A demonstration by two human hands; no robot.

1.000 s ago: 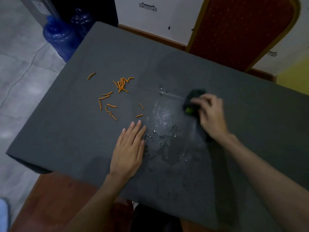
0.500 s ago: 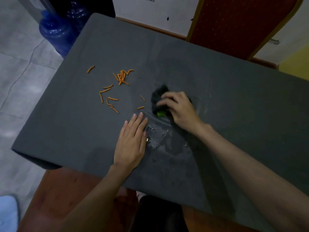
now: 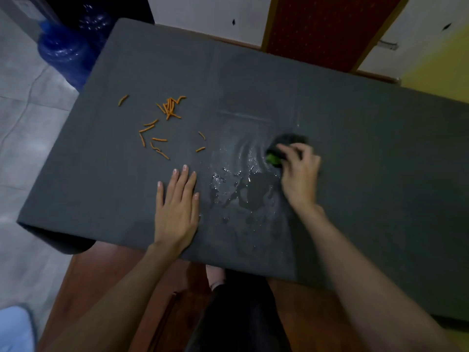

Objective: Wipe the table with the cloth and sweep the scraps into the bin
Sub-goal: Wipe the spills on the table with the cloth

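A dark grey table [image 3: 368,153] fills the view. My right hand [image 3: 299,174] presses a dark cloth with a green patch [image 3: 281,146] onto it, at the right edge of a wet puddle [image 3: 243,181] with curved wipe streaks. My left hand [image 3: 177,201] lies flat on the table with fingers spread, just left of the puddle. Several thin orange scraps [image 3: 162,123] are scattered on the dry surface beyond my left hand. No bin is in view.
Blue water bottles [image 3: 66,49] stand on the tiled floor past the table's far left corner. A red-backed chair [image 3: 327,26] stands behind the table against the wall. A brown wooden seat [image 3: 109,273] shows below the near edge.
My right hand swept the cloth left across the puddle half a second ago and has now moved back to the right. My left hand has stayed flat in place.
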